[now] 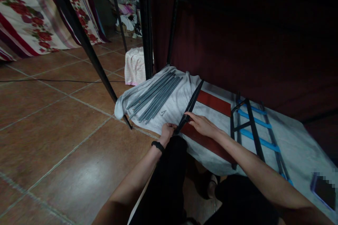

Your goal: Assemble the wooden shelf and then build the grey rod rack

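Observation:
A narrow, dark frame of thin bars (194, 99) lies slanted across the grey cloth, its far end pointing away from me. Closed at its near end, by my knee, is my left hand (167, 131), with a black band on the wrist. My right hand (202, 125) grips the same frame a little farther up, thumb and fingers around it. Left of it on the cloth is a bundle of grey rods (157, 95), with small metal bits (163, 113) beside them. To the right are a reddish-brown panel (215, 103) and a nearer one (206, 142), partly under my right arm.
Farther right lie dark frames (253, 126) with blue crosspieces (255, 113) and a phone (324, 191). A dark pole (91, 51) slants down on the left, near the cloth (120, 107). Dark red fabric (224, 49) hangs behind. A thin cable (66, 80) crosses the tiled floor.

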`<action>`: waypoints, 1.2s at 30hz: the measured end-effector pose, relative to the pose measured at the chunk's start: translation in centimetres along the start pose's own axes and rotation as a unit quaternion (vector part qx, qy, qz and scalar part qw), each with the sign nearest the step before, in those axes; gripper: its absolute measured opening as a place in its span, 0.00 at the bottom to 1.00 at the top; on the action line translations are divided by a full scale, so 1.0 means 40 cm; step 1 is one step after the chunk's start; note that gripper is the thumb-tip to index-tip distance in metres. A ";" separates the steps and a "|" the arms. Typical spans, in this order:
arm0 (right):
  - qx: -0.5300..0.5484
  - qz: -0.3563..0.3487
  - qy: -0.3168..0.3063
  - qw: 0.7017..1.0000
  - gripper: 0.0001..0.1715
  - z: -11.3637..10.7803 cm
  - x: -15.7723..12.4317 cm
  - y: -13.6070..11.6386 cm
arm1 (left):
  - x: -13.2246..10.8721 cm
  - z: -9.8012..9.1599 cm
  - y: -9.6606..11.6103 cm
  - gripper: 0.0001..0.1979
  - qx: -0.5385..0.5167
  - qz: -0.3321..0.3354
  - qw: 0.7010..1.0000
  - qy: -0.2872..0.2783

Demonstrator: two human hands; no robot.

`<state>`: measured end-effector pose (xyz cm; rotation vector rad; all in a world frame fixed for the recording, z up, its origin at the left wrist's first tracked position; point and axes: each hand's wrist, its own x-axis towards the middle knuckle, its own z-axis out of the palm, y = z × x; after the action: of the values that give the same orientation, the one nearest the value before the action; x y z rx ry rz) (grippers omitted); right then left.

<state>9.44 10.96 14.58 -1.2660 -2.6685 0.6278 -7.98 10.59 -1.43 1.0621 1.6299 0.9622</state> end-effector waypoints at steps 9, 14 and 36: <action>0.000 0.008 -0.006 1.000 0.29 0.002 -0.001 -0.001 | -0.009 -0.001 0.000 0.06 -0.020 -0.003 1.000 0.023; -0.002 0.011 -0.007 1.000 0.29 0.006 0.000 0.010 | -0.013 0.013 -0.011 0.07 -0.037 -0.020 0.998 0.037; -0.008 -0.012 0.022 1.000 0.30 0.023 -0.002 0.028 | 0.000 0.008 -0.030 0.05 -0.010 0.041 0.998 0.042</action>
<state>10.05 11.25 13.28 -1.2354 -2.6543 0.5707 -7.91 10.23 -2.63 1.0940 1.6519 1.0889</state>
